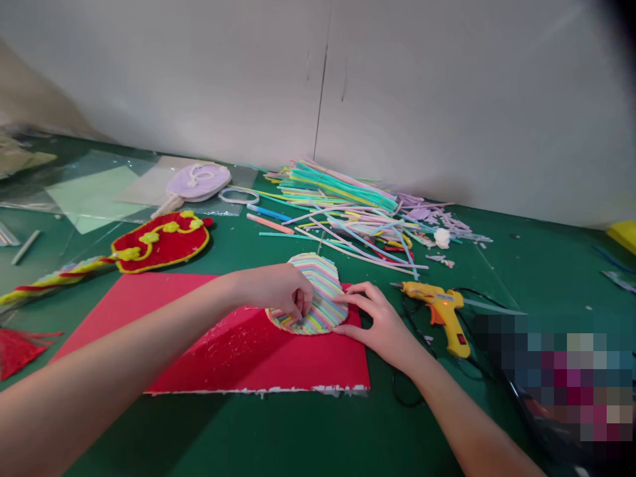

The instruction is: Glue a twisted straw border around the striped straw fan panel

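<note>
A rounded piece striped in pastel colours (pixel 325 291) lies on a red board (pixel 218 354) in front of me. My left hand (pixel 293 291) is over its left part, fingers curled and pressed together against the striped surface; whatever they may pinch is too small to make out. My right hand (pixel 372 321) rests at the right edge of the piece, with fingers apart and fingertips touching the rim. A yellow glue gun (pixel 444 311) lies to the right of my right hand.
Loose pastel pipe cleaners (pixel 342 189) are heaped behind the board. A red fan shape with yellow flowers (pixel 163 245) and a lilac fan (pixel 199 182) lie at the left. Dark cables (pixel 407 401) run near the glue gun. A pixelated area covers the lower right.
</note>
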Available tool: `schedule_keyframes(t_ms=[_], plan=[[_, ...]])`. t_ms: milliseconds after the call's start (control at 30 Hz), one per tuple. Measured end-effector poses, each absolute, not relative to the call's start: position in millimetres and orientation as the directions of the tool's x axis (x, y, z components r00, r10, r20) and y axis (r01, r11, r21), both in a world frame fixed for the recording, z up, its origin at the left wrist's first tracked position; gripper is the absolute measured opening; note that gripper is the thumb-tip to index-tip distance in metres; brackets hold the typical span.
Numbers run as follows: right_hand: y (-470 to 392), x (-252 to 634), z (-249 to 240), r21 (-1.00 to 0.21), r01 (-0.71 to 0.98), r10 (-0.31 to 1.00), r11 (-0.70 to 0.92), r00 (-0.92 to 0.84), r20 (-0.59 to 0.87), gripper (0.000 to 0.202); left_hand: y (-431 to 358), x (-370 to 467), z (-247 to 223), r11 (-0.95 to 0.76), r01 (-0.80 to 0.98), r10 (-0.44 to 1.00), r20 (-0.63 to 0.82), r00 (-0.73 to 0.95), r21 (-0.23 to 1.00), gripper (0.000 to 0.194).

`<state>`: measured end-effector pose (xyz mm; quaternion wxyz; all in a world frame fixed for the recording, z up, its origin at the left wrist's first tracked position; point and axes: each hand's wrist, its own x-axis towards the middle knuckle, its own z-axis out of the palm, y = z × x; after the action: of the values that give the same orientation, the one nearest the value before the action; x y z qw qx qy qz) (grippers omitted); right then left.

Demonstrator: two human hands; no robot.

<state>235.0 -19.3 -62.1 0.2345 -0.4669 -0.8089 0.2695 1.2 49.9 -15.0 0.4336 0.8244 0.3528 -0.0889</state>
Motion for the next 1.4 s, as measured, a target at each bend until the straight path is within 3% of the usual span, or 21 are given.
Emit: schedule_keyframes(t_ms=[133,400,600,833,1233,1400], plan=[[-19.5,235.2,-61.3,-0.661,0.627,0.883,0.412,-0.455,0.119,0.036,51.5,2.5,-14.8,-0.419,0.649,0.495,-0.44,0.75,0.635,0.007],[-19.7,235.6,-61.3,-0.668,0.62,0.883,0.412,-0.453,0.123,0.037,51.9,4.1,-10.9,-0.344,0.689,0.475,-0.514,0.714,0.639,0.011],[-19.9,234.5,-59.8,-0.668,0.618,0.882,0.415,-0.453,0.128,0.036,52.3,4.0,-13.7,-0.372,0.669,0.503,-0.466,0.728,0.644,0.008],[-19.2,234.8,-59.8,-0.663,0.621,0.881,0.417,-0.455,0.129,0.036,46.2,10.2,-7.3,-0.382,0.737,0.552,-0.502,0.666,0.557,0.009],[-19.6,234.4,-59.6,-0.657,0.626,0.882,0.421,-0.452,0.135,0.036,45.6,11.6,-10.4,-0.406,0.739,0.549,-0.503,0.667,0.537,0.008],[-19.4,234.8,-61.1,-0.648,0.63,0.88,0.429,-0.452,0.144,0.035,42.3,1.8,-12.6,-0.428,0.647,0.534,-0.401,0.745,0.632,0.006]])
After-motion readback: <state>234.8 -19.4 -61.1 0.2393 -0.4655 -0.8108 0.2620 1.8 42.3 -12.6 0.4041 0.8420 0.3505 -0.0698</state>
